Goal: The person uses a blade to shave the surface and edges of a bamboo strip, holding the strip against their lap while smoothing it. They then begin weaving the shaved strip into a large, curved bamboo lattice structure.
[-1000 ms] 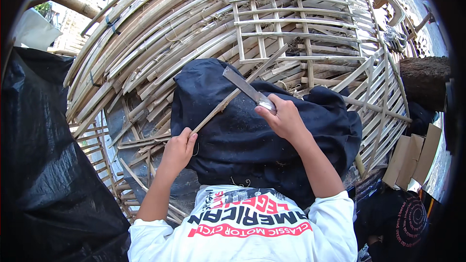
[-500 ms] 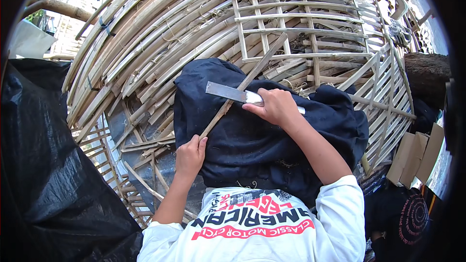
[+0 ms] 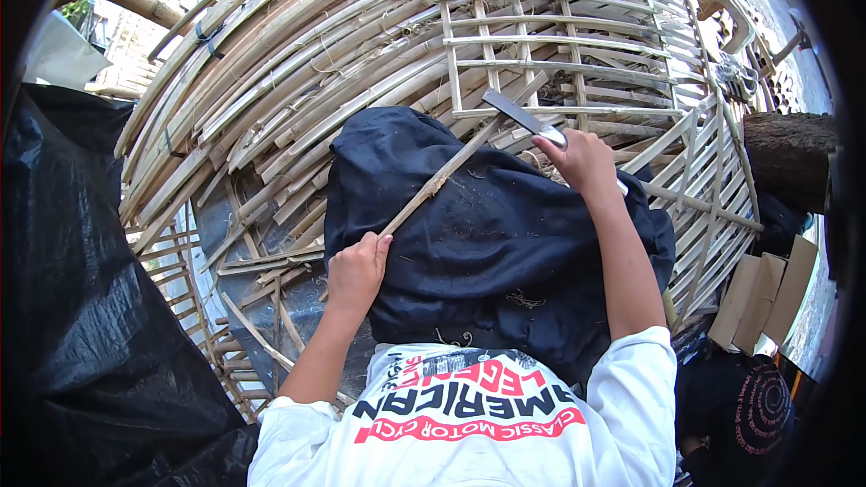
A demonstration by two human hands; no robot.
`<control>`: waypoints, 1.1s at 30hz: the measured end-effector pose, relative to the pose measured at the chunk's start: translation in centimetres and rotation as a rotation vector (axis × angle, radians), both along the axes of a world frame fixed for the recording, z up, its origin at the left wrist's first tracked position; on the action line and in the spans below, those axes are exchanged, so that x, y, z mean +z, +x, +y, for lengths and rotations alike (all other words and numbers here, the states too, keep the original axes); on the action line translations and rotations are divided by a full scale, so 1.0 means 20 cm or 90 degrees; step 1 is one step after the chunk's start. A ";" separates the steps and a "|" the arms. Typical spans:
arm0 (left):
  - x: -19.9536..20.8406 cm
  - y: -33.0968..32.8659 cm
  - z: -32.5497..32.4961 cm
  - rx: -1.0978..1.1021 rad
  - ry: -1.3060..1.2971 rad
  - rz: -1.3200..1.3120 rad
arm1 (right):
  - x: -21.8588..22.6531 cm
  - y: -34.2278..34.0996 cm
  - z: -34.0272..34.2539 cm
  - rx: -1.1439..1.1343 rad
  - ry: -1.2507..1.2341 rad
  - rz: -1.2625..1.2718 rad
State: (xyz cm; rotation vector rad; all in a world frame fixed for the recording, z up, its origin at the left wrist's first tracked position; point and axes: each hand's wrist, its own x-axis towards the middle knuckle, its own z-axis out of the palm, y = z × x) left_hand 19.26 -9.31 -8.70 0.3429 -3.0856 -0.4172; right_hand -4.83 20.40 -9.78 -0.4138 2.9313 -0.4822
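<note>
My left hand (image 3: 357, 272) is closed round the near end of a thin bamboo strip (image 3: 440, 178), which slants away to the upper right over my lap. In my right hand (image 3: 585, 162) is a broad flat-bladed knife (image 3: 517, 115) with a pale wrapped grip. Its dark blade crosses the strip near the far end and appears to rest against it. Beneath both lies a dark cloth (image 3: 505, 234) spread over my legs, with small shavings on it.
Long split bamboo strips (image 3: 298, 81) are piled ahead, with a bamboo lattice (image 3: 555, 32) on top. Black plastic sheeting (image 3: 99, 280) hangs at the left. On the right are a log (image 3: 789, 158), an open cardboard box (image 3: 762, 298) and a person in a dark shirt (image 3: 735, 415).
My right hand has moved the knife away from me and to the right, from the strip's middle toward its far end. My left hand keeps its hold on the near end.
</note>
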 end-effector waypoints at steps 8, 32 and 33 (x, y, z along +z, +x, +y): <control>-0.03 0.00 -0.01 -0.016 0.070 0.033 | 0.12 0.14 -0.04 0.010 -0.058 0.053; -0.10 0.01 -0.04 -0.032 0.056 0.070 | 0.10 0.05 -0.09 -0.015 -0.206 -0.012; -0.10 0.00 -0.05 -0.039 0.064 0.084 | 0.09 0.09 -0.12 0.024 -0.240 -0.028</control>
